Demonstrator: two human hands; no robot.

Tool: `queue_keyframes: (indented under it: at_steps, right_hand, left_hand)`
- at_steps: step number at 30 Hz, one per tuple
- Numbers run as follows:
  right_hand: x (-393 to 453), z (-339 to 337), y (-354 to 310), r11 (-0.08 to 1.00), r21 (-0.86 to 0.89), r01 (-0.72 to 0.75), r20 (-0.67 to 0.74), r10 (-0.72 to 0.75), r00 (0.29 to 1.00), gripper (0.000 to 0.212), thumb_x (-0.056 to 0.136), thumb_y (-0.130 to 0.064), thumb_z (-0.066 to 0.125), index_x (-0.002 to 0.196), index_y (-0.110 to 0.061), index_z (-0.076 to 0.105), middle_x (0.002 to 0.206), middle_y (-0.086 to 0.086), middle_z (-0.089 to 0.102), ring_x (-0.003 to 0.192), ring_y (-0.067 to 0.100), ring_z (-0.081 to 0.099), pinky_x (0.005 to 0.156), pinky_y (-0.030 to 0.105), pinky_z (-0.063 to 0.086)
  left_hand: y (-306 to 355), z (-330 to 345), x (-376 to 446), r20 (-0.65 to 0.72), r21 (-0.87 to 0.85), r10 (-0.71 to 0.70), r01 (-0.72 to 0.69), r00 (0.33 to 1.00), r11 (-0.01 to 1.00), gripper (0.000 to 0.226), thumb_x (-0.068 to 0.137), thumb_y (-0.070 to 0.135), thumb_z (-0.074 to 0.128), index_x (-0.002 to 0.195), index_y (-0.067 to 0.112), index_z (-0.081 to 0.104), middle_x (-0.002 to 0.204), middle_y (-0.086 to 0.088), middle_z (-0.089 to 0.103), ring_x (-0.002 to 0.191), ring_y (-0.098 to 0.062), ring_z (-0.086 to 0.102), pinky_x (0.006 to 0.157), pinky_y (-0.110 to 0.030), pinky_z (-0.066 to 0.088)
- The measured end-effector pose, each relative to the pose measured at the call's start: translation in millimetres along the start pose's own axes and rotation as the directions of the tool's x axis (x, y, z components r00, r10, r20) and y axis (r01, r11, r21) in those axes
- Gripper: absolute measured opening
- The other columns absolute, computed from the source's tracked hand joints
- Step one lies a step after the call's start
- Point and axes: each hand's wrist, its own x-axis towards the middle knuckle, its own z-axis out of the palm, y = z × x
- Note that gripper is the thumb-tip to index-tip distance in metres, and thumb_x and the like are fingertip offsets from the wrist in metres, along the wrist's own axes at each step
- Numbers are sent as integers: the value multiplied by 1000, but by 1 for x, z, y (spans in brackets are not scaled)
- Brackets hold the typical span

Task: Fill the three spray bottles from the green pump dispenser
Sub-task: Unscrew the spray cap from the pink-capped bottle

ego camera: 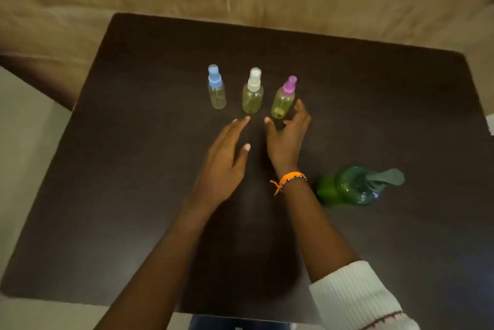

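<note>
Dark table [133, 169], seen from above. Three small clear spray bottles stand upright in a row toward the far side, caps on: blue-capped bottle [216, 87] leftmost, white-capped bottle [253, 91] in the middle, purple-capped bottle [284, 98] rightmost. All three show a pale yellow-green tint; fill level cannot be read through the blur.

Left hand [227, 158]: palm down over the table, fingers straight and loosely spread, gripping nothing. Fingertips lie just short of the white-capped bottle's base, apart from it. Whether the hand touches the tabletop cannot be told.

Right hand [287, 137]: released, fingers relaxed and slightly curved, thumb pointing toward the left hand. Fingertips reach just beside the lower right of the purple-capped bottle; contact cannot be confirmed. An orange bracelet [290, 179] sits on this wrist, and a white ribbed sleeve [355, 300] covers the forearm near the frame's lower edge.

Green pump dispenser [352, 188]: on the table to the right of the right wrist, nearer the person than the bottle row, well apart from both hands' fingers. Its grey-green pump head [387, 177] points right.
</note>
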Motion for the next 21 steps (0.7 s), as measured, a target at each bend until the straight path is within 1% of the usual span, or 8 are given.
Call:
queue_keyframes:
  at_steps: [2, 5, 9, 12, 14, 15, 17, 21]
  right_hand:
    - [5, 7, 0, 1000, 7, 27, -46, -26, 999, 70, 72, -10, 75, 133, -2, 41, 125, 14, 45, 111, 31, 52, 92, 49, 45]
    - [8, 17, 4, 999, -40, 30, -116, -35, 993, 47, 75, -10, 72, 116, -5, 50, 113, 9, 50, 93, 29, 56, 81, 44, 47]
    - [2, 15, 7, 996, 15, 87, -153, -83, 985, 31, 78, -8, 67, 103, -6, 48, 104, 4, 45, 87, 30, 56, 77, 41, 47]
    - [-5, 3, 17, 994, 63, 92, -99, -85, 991, 30, 80, -16, 65, 98, -18, 41, 101, 4, 51, 84, 28, 58, 79, 44, 48]
    - [-12, -7, 20, 992, 119, 46, -24, -44, 999, 29, 84, -14, 65, 97, -19, 40, 99, 5, 57, 76, 17, 57, 74, 32, 50]
    - [-15, -11, 21, 989, 145, 31, 18, -34, 999, 28, 85, -12, 65, 97, -18, 41, 98, 4, 58, 72, 13, 56, 70, 26, 49]
    - [-19, -17, 23, 982, 187, 29, 85, -46, 995, 28, 85, -10, 66, 99, -17, 43, 97, 1, 59, 69, 10, 55, 67, 23, 48]
    - [-24, -22, 31, 971, 184, 153, 188, -187, 964, 25, 87, -8, 62, 105, -18, 49, 103, 3, 59, 74, 13, 56, 64, 20, 46]
  left_hand:
    - [-8, 4, 6, -78, 2, 45, -45, 996, 999, 47, 91, 7, 51, 137, 10, 43, 138, -6, 48, 130, -12, 41, 106, -9, 26]
    - [-18, 16, 11, -110, -16, 62, -64, 992, 998, 44, 90, 3, 52, 133, 6, 47, 131, -5, 53, 122, -4, 44, 101, -6, 27]
    - [-27, 28, 15, -158, -57, 76, -86, 984, 995, 43, 89, 2, 51, 131, 6, 50, 127, -4, 56, 119, -4, 47, 101, -11, 33]
    - [-30, 40, 16, -180, -119, 75, -98, 981, 988, 42, 88, 4, 50, 131, 7, 50, 123, -3, 56, 119, -8, 51, 102, -26, 41]
    - [-30, 47, 16, -185, -150, 78, -107, 980, 983, 43, 89, 5, 50, 131, 7, 49, 124, -3, 56, 120, -9, 51, 102, -31, 43]
    - [-29, 50, 17, -184, -161, 80, -111, 980, 981, 43, 89, 6, 50, 132, 8, 48, 125, -3, 55, 120, -9, 51, 102, -32, 43]
    - [-28, 55, 19, -178, -172, 89, -120, 980, 978, 44, 90, 9, 50, 134, 11, 46, 127, -1, 53, 121, -7, 50, 102, -30, 43]
    - [-29, 60, 22, -160, -254, 91, -130, 983, 958, 44, 91, 12, 51, 134, 15, 45, 128, -1, 56, 118, -5, 53, 98, -23, 45]
